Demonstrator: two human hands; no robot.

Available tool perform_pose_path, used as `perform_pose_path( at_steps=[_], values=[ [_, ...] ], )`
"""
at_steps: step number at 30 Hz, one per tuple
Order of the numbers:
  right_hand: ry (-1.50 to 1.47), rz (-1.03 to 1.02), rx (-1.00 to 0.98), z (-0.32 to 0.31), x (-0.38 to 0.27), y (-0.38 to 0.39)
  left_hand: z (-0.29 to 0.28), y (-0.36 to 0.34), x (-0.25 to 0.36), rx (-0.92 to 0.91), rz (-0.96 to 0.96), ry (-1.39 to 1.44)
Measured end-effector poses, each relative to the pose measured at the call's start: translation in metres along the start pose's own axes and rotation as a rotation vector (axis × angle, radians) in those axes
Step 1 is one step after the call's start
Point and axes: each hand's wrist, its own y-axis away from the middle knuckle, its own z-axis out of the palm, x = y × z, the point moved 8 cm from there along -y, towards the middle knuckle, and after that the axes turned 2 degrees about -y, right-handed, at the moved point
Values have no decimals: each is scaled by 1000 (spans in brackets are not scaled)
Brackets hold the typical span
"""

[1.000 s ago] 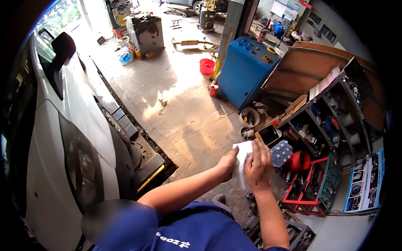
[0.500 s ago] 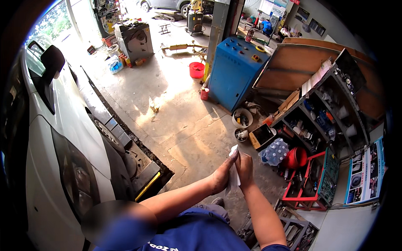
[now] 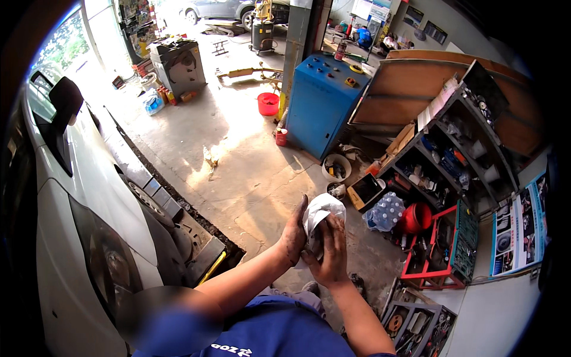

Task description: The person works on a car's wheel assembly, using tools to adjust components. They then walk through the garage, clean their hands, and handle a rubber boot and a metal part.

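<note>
My left hand (image 3: 292, 237), its palm and fingers smudged dark, grips a crumpled white paper or cloth (image 3: 321, 207) from the left side. My right hand (image 3: 327, 253) presses its slightly bent fingers against the same white piece from the right and below, its fingertips dirty as well. Both hands are in front of my body, above the concrete floor (image 3: 244, 196), with the white piece between them partly hidden by the fingers.
A white car (image 3: 89, 232) stands beside a pit edge (image 3: 214, 253) on my left. Rightward are a blue machine (image 3: 315, 107), shelving (image 3: 440, 160), bottled water (image 3: 386, 211), a red tool cart (image 3: 434, 250) and buckets (image 3: 336, 166). A person in blue (image 3: 364, 37) crouches in the back.
Both hands have shifted slightly left, and the white piece has been turned from edge-on to a crumpled bunch under my right fingers. The view has swung slightly.
</note>
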Motion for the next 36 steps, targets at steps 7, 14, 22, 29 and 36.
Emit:
perform_pose_path(
  at_steps=[7, 14, 22, 29, 36],
  values=[
    [94, 15, 131, -15, 8, -5, 8, 9, -35, -129, -231, 150],
    [111, -130, 153, -26, -8, -11, 10, 21, -46, -115, -205, -133],
    [102, -198, 174, -26, -23, -5, 1, 18, -61, -280, -228, -243],
    [114, -211, 104, -16, -16, -10, 22, 29, -42, -273, -134, -247],
    [113, -165, 62, 4, 0, -4, -3, 21, -43, -232, -159, -194]
  ],
)
